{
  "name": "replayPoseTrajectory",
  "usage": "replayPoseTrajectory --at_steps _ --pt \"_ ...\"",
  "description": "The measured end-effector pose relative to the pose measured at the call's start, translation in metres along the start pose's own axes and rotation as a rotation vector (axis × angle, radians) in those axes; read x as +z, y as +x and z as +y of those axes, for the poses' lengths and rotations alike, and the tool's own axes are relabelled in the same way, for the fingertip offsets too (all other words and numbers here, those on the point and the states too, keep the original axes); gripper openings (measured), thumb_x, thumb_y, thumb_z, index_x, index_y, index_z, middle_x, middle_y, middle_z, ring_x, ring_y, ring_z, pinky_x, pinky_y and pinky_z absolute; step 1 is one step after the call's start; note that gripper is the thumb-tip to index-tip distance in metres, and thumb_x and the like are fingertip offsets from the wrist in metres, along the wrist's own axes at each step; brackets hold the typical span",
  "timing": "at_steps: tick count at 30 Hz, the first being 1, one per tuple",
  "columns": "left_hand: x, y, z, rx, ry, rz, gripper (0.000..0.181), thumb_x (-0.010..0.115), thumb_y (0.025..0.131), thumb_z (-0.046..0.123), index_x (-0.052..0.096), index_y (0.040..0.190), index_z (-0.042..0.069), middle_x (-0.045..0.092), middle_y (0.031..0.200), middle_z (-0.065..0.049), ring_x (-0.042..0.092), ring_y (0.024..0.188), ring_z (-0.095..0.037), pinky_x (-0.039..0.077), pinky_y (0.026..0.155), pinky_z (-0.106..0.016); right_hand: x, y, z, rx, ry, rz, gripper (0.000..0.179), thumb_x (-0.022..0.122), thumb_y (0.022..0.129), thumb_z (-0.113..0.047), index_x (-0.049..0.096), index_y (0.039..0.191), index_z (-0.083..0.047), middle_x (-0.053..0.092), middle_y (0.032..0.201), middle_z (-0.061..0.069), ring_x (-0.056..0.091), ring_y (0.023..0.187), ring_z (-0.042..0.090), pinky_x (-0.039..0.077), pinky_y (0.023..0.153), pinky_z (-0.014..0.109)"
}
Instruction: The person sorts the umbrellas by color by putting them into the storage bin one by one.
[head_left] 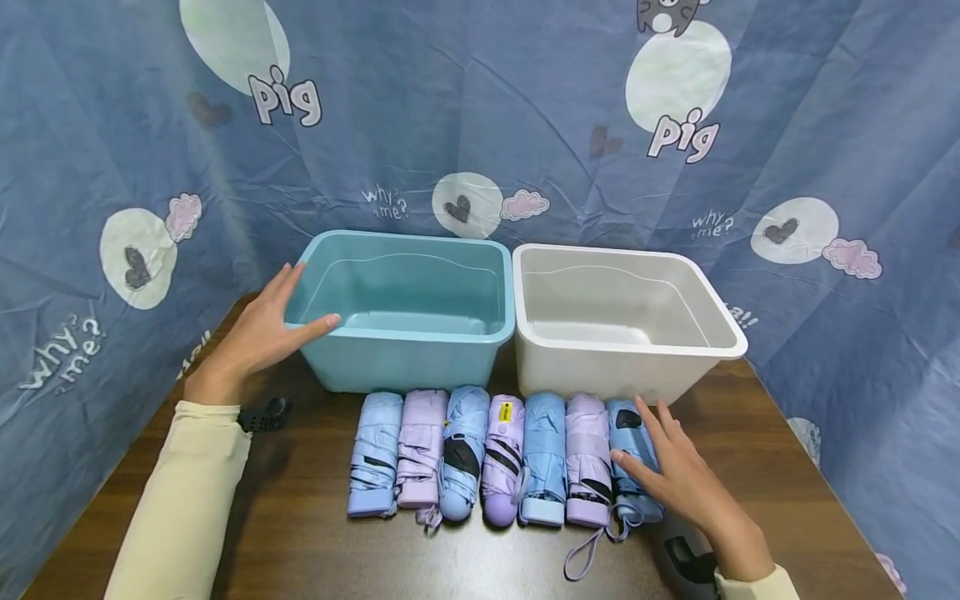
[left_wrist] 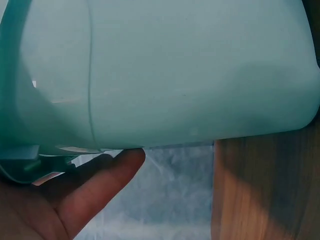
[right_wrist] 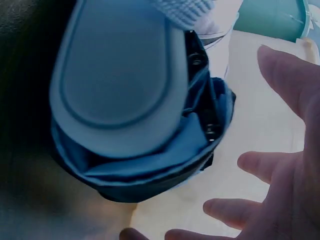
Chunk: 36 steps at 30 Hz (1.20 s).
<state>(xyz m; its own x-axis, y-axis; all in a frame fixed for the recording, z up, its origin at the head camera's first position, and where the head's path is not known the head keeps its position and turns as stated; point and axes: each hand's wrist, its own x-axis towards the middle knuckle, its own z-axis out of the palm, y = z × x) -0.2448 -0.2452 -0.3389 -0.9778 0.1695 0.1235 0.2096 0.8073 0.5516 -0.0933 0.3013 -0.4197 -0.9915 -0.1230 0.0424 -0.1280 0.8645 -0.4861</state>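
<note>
On the table, 7 umbrellas point toward 2 bins; right hand, nearer, spreads its fingers at their right end, left hand likewise at the teal bin.

At eight o'clock, a pale cream sleeve ends beside a black wrist device; near half past four, a matching cream cuff and rounded black wristpiece.
</note>
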Motion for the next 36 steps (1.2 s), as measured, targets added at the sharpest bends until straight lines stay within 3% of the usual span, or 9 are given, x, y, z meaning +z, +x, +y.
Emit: replayPoseTrajectory --at_steps 5,12,28,36 --pt "-0.002 -0.001 -0.002 -0.001 0.014 0.012 0.105 0.059 0.085 0.063 -0.004 0.156 0.019 -0.009 0.161 -0.004 0.005 0.144 -0.045 0.016 0.101 -0.073 0.004 0.003 0.002 -0.041 0.013 0.028 0.088 0.064 0.089 -0.051 0.022 0.154 -0.009 0.016 0.152 0.034 0.029 0.128 0.061 0.031 0.090 0.076" --pt "-0.001 -0.003 -0.001 -0.026 0.023 -0.005 0.107 0.058 0.085 0.065 -0.003 0.155 0.012 -0.010 0.161 -0.004 0.005 0.144 -0.044 0.017 0.104 -0.070 0.010 0.004 0.004 -0.048 0.026 0.011 0.086 0.068 0.087 -0.049 0.028 0.152 -0.009 0.026 0.149 0.033 0.033 0.130 0.055 0.033 0.093 0.072" --pt "0.001 -0.003 -0.003 -0.022 0.023 -0.010 0.108 0.059 0.084 0.065 -0.002 0.155 0.010 -0.009 0.161 -0.006 0.006 0.145 -0.043 0.018 0.105 -0.069 0.011 0.009 0.009 -0.148 -0.001 0.054 0.062 0.075 0.084 -0.036 0.055 0.138 -0.014 0.039 0.138 0.036 0.044 0.121 0.055 0.039 0.089 0.068" --pt "0.002 -0.002 0.000 -0.021 0.025 -0.010 0.109 0.058 0.084 0.066 -0.002 0.155 0.009 -0.008 0.162 -0.007 0.007 0.144 -0.043 0.018 0.105 -0.069 0.008 0.009 0.012 -0.093 0.024 0.030 0.062 0.077 0.083 -0.036 0.057 0.137 -0.016 0.040 0.137 0.034 0.047 0.117 0.055 0.041 0.086 0.068"
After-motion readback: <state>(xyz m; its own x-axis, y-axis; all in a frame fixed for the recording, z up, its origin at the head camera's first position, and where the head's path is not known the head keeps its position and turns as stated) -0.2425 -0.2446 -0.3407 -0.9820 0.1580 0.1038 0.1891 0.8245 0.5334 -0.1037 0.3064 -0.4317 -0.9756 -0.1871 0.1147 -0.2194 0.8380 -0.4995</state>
